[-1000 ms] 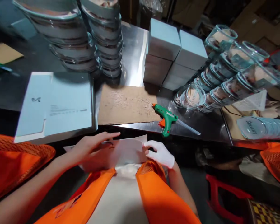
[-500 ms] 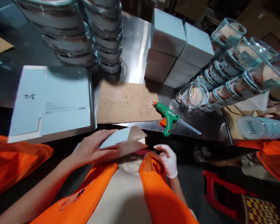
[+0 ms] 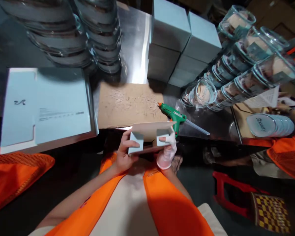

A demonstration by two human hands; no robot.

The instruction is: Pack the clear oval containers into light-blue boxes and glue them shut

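Close to the chest, at 6 o'clock: both hands hold up a half-folded pale blue cardboard box blank (image 3: 149, 136) over the orange mesh vest (image 3: 167, 209).
Left hand: the bare left hand (image 3: 124, 154) rises from a forearm at 7 o'clock, wrist bent up, thumb and fingers pinched on the blank's left flap.
Right hand: the white-gloved right hand (image 3: 166, 151) comes up from 5 o'clock, wrist cocked, fingers closed on the right flap.
Box blank: tilted, its long edge roughly level, both side flaps folded toward the wearer, held just off the table's near edge.
Just beyond, 12 o'clock: a scuffed brown cardboard sheet (image 3: 127, 105) lies flat on the shiny steel table (image 3: 135, 42).
At 1 o'clock: a green hot-glue gun with an orange tip (image 3: 174, 115) rests on the sheet's right corner, partly hidden by the blank.
At 10 o'clock: a stack of flat pale blue printed box blanks (image 3: 46, 105).
Farther, 11 o'clock: stacked clear glass bowls (image 3: 88, 36).
Farther, 12 to 1 o'clock: assembled pale blue square boxes (image 3: 182, 39), stacked.
At 2 o'clock: rows of clear glass jars lying on their sides (image 3: 238, 68).
At 3 o'clock: another person's orange sleeve (image 3: 287, 157).
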